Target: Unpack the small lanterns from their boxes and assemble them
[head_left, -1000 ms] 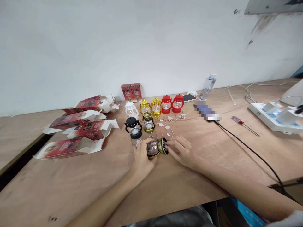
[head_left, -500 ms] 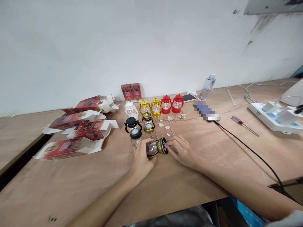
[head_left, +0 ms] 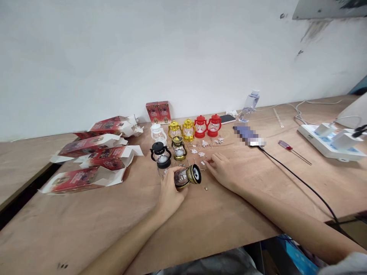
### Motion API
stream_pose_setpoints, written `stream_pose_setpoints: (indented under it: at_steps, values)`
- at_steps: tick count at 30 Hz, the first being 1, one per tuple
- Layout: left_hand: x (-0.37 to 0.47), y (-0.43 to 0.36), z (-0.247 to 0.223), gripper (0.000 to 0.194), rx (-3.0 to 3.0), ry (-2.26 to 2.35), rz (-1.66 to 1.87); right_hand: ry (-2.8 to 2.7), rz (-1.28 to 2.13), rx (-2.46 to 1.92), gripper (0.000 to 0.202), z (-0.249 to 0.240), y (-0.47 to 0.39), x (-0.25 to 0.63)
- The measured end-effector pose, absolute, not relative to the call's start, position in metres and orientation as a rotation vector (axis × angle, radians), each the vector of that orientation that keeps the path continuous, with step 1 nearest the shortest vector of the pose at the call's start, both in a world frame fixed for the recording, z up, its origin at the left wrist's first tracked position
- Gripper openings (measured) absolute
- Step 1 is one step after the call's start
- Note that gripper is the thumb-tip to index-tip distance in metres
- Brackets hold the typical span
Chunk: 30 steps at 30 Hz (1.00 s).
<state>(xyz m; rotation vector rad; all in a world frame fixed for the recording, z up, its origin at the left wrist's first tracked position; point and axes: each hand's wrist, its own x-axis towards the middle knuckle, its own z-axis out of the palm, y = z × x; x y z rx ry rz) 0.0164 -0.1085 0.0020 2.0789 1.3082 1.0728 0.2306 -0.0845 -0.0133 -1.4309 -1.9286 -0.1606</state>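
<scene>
My left hand (head_left: 169, 191) grips a small bronze toy lantern (head_left: 187, 176) lying on its side on the wooden table (head_left: 143, 225), its round base turned to the right. My right hand (head_left: 222, 169) rests flat on the table just right of the lantern, fingers spread and pointing at small white parts (head_left: 200, 154) and thin wire handles scattered there. Behind stand a black lantern (head_left: 161, 154), a bronze lantern (head_left: 179, 148), a white lantern (head_left: 158, 133), two gold lanterns (head_left: 181, 130) and two red lanterns (head_left: 207, 126).
Several opened red boxes (head_left: 94, 156) lie to the left, two closed red boxes (head_left: 158, 112) stand by the wall. A phone (head_left: 228, 118), a water bottle (head_left: 250, 102), a screwdriver (head_left: 292, 151), a black cable (head_left: 298, 179) and a white power strip (head_left: 329, 143) lie to the right.
My right hand has let go of the lantern's base and moved up and right toward the small parts. The left hand still holds the lantern, its base now uncovered.
</scene>
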Motion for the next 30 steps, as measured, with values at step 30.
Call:
stream_pose_setpoints:
  at_steps: [30]
  values:
    - [0.016, -0.108, 0.001, 0.043, 2.122, 1.362, 1.113, -2.662, -0.211, -0.480, 0.032, -0.008, -0.164, 0.182]
